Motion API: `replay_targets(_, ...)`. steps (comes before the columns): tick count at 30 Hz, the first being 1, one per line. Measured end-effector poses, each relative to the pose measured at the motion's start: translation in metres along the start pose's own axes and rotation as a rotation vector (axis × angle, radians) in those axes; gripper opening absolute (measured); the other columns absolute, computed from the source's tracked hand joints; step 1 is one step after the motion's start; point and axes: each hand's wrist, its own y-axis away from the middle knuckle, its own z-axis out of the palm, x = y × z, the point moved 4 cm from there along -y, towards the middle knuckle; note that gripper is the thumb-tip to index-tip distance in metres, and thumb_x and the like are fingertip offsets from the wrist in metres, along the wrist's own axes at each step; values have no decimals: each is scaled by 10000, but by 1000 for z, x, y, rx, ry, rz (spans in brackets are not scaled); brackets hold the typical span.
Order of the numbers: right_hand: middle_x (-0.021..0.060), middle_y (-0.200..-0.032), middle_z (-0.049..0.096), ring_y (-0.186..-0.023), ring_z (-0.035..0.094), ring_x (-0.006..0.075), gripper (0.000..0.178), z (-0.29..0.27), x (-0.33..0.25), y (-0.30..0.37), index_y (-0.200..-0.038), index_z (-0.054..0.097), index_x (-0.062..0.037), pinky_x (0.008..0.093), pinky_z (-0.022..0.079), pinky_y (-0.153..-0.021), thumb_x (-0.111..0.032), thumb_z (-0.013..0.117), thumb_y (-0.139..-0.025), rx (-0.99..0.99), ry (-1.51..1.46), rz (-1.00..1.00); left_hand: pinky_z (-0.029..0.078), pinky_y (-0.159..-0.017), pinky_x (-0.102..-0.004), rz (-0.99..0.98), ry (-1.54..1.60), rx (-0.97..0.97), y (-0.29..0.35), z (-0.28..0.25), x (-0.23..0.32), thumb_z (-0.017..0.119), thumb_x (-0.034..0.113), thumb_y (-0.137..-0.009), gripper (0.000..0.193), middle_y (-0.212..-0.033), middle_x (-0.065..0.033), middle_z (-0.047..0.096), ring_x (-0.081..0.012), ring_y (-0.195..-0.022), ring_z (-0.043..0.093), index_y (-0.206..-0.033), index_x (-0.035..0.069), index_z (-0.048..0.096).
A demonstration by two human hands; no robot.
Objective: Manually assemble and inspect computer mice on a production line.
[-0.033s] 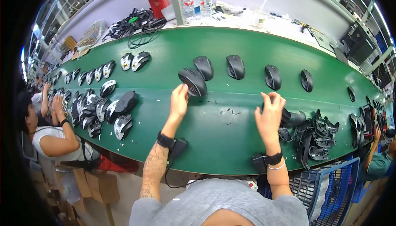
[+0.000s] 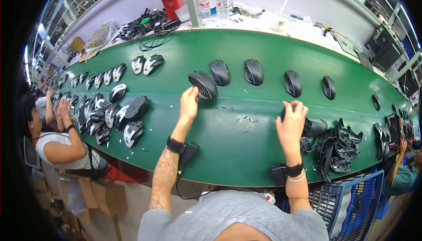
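My left hand [image 2: 189, 102] pinches the near edge of a black computer mouse [image 2: 203, 85], tilted a little above the green table. Just behind it, a second black mouse [image 2: 219, 72] lies flat. My right hand [image 2: 292, 118] is curled, thumb and fingers around a dark plastic piece [image 2: 284, 111] that the fingers mostly hide. Right beside that hand lies a black mouse shell [image 2: 314, 128]; whether it joins the held piece I cannot tell. Next to it is a heap of black plastic mouse parts [image 2: 339, 146].
Black mice [image 2: 253, 72] stand in a spaced row along the far side. White-and-black mice [image 2: 132, 133] cluster at left, near a co-worker [image 2: 61, 146]. Small dark bits [image 2: 247, 119] lie mid-table. Bottles [image 2: 222, 2] and cables [image 2: 151, 27] line the back; a blue crate [image 2: 347, 197] stands at lower right.
The mouse in my left hand has shifted slightly left relative to the mouse behind it. My right hand's fingers have drawn in a little over the dark piece. The whole view has shifted slightly.
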Motion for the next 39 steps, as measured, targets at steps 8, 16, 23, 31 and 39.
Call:
replay_targets(8, 91, -984, 489, -931, 467, 264, 326, -49, 46, 13, -977, 614, 12, 335, 403, -766, 51, 600, -654, -105, 221, -6, 433, -790, -449, -13, -938, 74, -42, -26, 40, 366, 361, -934, 392, -913, -187, 612, -378, -909, 568, -922, 25, 566)
replay_targets(16, 85, -1021, 493, -972, 463, 249, 315, -37, 56, 10, -1043, 603, -49, 345, 400, -781, -29, 575, -730, -82, 294, 19, 449, -760, -444, 187, -873, 439, -14, -8, 67, 568, 160, -816, 231, -969, -154, 583, -347, -923, 573, -999, 44, 488)
replay_targets(23, 93, -1000, 509, -943, 479, 279, 352, 8, 14, 28, -1062, 597, -69, 372, 427, -767, 6, 566, -719, -113, 285, 28, 448, -659, -368, 278, -472, 237, 52, -7, 69, 607, 166, -777, 219, -790, -119, 559, -259, -733, 564, -939, 34, 539)
replay_targets(31, 97, -1022, 514, -961, 465, 275, 547, -42, -80, 62, -1173, 569, -61, 410, 399, -832, 124, 523, -661, 88, -121, -374, 441, -578, -231, -72, 365, -323, 110, 40, 26, 478, 313, -927, 291, -759, -7, 528, -77, -641, 501, -957, 33, 553)
replay_targets(39, 15, -936, 581, -892, 523, 203, 356, -29, -140, 109, -1035, 653, -96, 435, 424, -897, -80, 600, -684, -186, -456, -994, 484, -602, -245, -494, 693, -697, 139, 57, 21, 447, 409, -935, 438, -872, -61, 595, -110, -720, 567, -1008, -3, 577)
